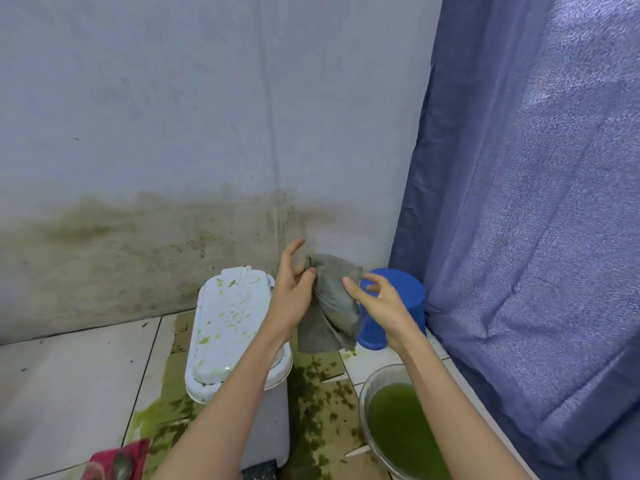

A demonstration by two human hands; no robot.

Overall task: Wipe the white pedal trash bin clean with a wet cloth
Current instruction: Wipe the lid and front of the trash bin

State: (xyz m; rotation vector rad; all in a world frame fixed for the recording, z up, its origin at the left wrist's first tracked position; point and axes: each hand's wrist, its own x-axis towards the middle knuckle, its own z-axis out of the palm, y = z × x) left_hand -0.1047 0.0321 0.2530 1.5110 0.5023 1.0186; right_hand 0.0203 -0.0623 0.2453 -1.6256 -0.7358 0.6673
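The white pedal trash bin (228, 327) stands on the floor left of centre, lid closed and speckled with green smears. Above its right side hangs a grey cloth (332, 306), held in the air. My left hand (292, 292) pinches the cloth's upper left edge between thumb and fingers. My right hand (372, 299) is at the cloth's right edge with its fingers spread and the thumb against the fabric; no firm hold shows. Both forearms reach in from the bottom of the view, and the left one crosses the bin's front corner.
A blue bucket (398, 306) sits upside down behind the cloth by a blue curtain (536, 237). A clear bowl of green liquid (398, 427) stands at lower right. Green and brown spills cover the tiled floor (322, 410). A red item (117, 459) lies at lower left. The wall (138, 237) is stained.
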